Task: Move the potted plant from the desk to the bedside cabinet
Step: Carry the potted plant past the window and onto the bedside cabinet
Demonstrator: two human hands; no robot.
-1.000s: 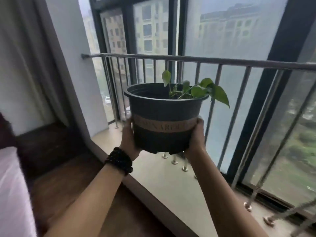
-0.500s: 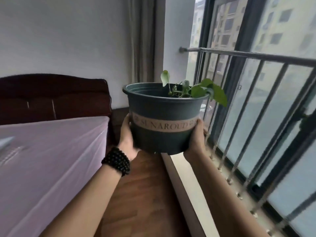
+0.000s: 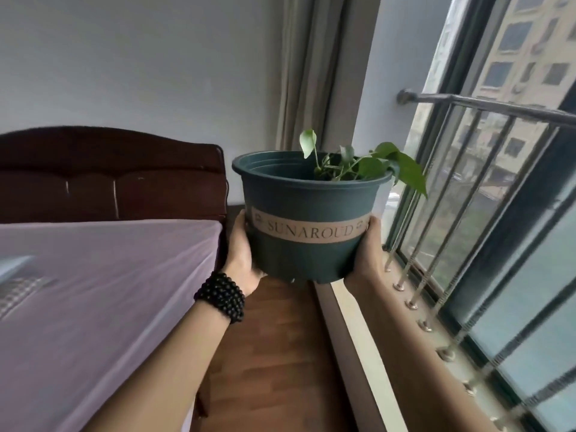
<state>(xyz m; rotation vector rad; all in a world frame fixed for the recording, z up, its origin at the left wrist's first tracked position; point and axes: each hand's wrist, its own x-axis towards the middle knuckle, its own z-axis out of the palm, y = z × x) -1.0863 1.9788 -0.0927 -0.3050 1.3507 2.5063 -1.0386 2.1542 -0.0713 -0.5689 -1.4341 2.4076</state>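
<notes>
A dark green potted plant (image 3: 308, 210) with a tan band reading SUNAROUD is held up in the air at chest height. My left hand (image 3: 241, 254) cups its lower left side, a black bead bracelet on that wrist. My right hand (image 3: 369, 254) cups its lower right side. A few green leaves lean out over the pot's right rim. A dark wooden surface (image 3: 234, 210), perhaps the bedside cabinet, shows just behind the pot between the headboard and the curtain, mostly hidden.
A bed with a mauve sheet (image 3: 103, 300) fills the left, with a dark headboard (image 3: 109, 179) against the wall. A narrow strip of wooden floor (image 3: 274, 353) runs ahead. A pale window ledge (image 3: 367, 353) and metal railing (image 3: 467, 104) line the right.
The view has swung left from the window to the bed and headboard. The pot stays held between both hands in the same grip.
</notes>
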